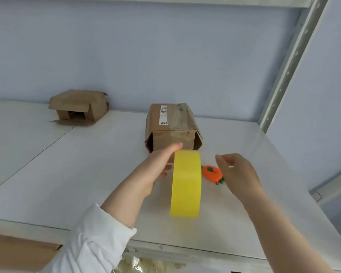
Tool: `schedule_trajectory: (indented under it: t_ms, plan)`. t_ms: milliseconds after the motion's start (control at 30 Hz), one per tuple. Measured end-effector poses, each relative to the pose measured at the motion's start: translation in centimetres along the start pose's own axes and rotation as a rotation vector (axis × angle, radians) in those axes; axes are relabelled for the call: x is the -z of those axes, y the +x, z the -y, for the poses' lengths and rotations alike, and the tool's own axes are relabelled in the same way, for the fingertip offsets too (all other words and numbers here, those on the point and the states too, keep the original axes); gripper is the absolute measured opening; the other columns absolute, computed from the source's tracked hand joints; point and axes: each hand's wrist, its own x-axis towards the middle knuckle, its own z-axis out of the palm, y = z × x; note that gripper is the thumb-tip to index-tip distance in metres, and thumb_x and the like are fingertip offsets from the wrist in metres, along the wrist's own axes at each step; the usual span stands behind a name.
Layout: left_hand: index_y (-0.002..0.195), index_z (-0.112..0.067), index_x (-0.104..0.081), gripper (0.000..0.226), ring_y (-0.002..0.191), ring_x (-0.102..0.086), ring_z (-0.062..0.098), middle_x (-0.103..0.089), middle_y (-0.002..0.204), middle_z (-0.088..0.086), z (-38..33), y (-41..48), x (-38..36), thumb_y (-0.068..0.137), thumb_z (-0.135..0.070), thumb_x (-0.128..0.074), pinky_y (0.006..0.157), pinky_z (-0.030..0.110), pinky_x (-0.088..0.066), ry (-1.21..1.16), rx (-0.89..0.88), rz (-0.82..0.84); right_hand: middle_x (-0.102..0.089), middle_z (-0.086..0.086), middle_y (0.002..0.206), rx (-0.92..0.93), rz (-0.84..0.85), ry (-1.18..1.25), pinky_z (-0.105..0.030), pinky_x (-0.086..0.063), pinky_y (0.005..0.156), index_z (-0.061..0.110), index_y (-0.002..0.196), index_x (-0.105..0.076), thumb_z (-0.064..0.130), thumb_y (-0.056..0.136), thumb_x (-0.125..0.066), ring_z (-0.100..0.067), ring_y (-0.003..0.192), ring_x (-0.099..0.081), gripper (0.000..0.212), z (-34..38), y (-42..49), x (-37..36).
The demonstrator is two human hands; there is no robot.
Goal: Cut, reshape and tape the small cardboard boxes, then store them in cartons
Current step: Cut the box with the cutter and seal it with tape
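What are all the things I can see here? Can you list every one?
boxes: 2, brown, one at the back left, one in the middle with a white label
tape roll: 1, yellow, held upright in front of the middle box
cutter: 1, orange and green, carrot-shaped, lying right of the tape roll
carton: 1, brown, bottom left corner
shelf: 1, white, under everything
post: 1, pale metal with holes, right side
sleeve: 1, white, left arm
hands: 2, left hand grips the tape roll, right hand open above the cutter
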Motion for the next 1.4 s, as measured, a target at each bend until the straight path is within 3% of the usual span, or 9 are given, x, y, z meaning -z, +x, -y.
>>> schedule_trajectory:
  t_ms: [100,167,267,367,600,767,1000,1233,1400]
  plan:
    - [0.085,-0.018,-0.062,0.025,0.087,-0.061,0.018,-0.064,0.086,0.001,0.2,-0.8,-0.9,0.085,-0.041,-0.054,0.093,0.033,-0.043,-0.131,0.019,0.028,-0.036,-0.011,0.136,-0.013,0.125,-0.305,-0.032,-0.033,0.093,0.016,0.135,-0.046,0.044,0.094,-0.047,-0.029,0.13,-0.022,0.05,-2.3,2.0,-0.8]
    - [0.078,-0.018,-0.059,0.02,0.076,-0.059,0.016,-0.061,0.075,-0.002,0.1,-1.0,-1.1,0.086,-0.036,-0.053,0.085,0.03,-0.043,-0.178,0.008,0.011,-0.039,-0.009,0.127,0.026,0.155,-0.33,-0.03,-0.035,0.086,0.016,0.126,-0.052,0.043,0.091,-0.053,-0.026,0.126,-0.025,0.044,-3.0,2.7,-1.3]
    - [0.077,-0.019,-0.06,0.02,0.082,-0.06,0.017,-0.063,0.078,-0.001,-0.2,-0.8,-0.9,0.084,-0.037,-0.055,0.092,0.034,-0.042,-0.147,0.002,-0.035,-0.053,-0.007,0.108,0.081,0.121,-0.037,-0.026,-0.042,0.065,0.017,0.097,-0.054,0.022,0.081,-0.071,-0.021,0.097,-0.051,0.024,-3.4,3.9,-1.4]
    - [0.093,-0.018,-0.065,0.032,0.098,-0.062,0.021,-0.066,0.095,0.003,-0.5,-0.1,-1.0,0.086,-0.047,-0.055,0.097,0.035,-0.043,-0.071,-0.007,-0.062,-0.06,-0.007,0.093,0.166,0.098,0.291,-0.019,-0.047,0.049,0.017,0.084,-0.054,0.002,0.079,-0.07,-0.015,0.066,-0.056,0.023,-2.2,4.2,-0.8]
    - [0.093,-0.01,-0.063,0.016,0.071,-0.059,0.01,-0.066,0.082,0.001,-0.5,1.5,-0.8,0.086,-0.025,-0.063,0.06,0.018,-0.045,-0.125,-0.128,-0.071,-0.061,0.019,0.1,0.695,0.194,0.164,-0.01,-0.044,0.078,0.039,0.094,-0.058,0.006,0.084,-0.066,0.002,0.086,-0.058,0.035,3.8,4.7,0.4]
    - [0.072,-0.014,-0.056,0.022,0.042,-0.048,-0.003,-0.055,0.055,-0.009,0.4,2.1,-1.0,0.09,-0.026,-0.058,0.042,0.007,-0.036,-0.13,-0.182,-0.108,-0.053,0.025,0.094,0.905,0.173,-0.101,-0.003,-0.036,0.078,0.038,0.096,-0.058,0.001,0.08,-0.068,0.015,0.09,-0.048,0.042,4.6,6.2,-0.6]
    - [0.07,-0.017,-0.055,0.02,0.062,-0.05,0.007,-0.057,0.07,-0.004,0.8,2.8,-1.3,0.09,-0.017,-0.054,0.059,0.019,-0.036,-0.106,-0.22,-0.168,-0.056,0.008,0.098,0.93,0.2,-0.271,-0.007,-0.035,0.077,0.022,0.104,-0.069,0.005,0.08,-0.069,-0.011,0.094,-0.054,0.029,3.8,7.7,-2.5]
    - [0.064,-0.019,-0.05,0.028,0.05,-0.044,0.006,-0.049,0.055,-0.008,1.2,3.1,-1.0,0.091,-0.024,-0.055,0.056,0.021,-0.034,-0.128,-0.195,-0.169,-0.053,0.029,0.096,0.896,0.203,-0.126,0.0,-0.036,0.077,0.036,0.1,-0.059,0.005,0.081,-0.069,0.017,0.091,-0.05,0.037,3.9,7.7,-1.1]
    - [0.066,-0.017,-0.049,0.027,0.056,-0.041,0.008,-0.047,0.061,-0.003,1.1,3.1,-1.2,0.091,-0.024,-0.055,0.057,0.021,-0.033,-0.129,-0.215,-0.159,-0.048,0.028,0.088,1.01,0.125,-0.303,-0.003,-0.034,0.079,0.015,0.096,-0.067,-0.002,0.074,-0.072,-0.006,0.083,-0.051,0.028,3.0,8.0,-2.2]
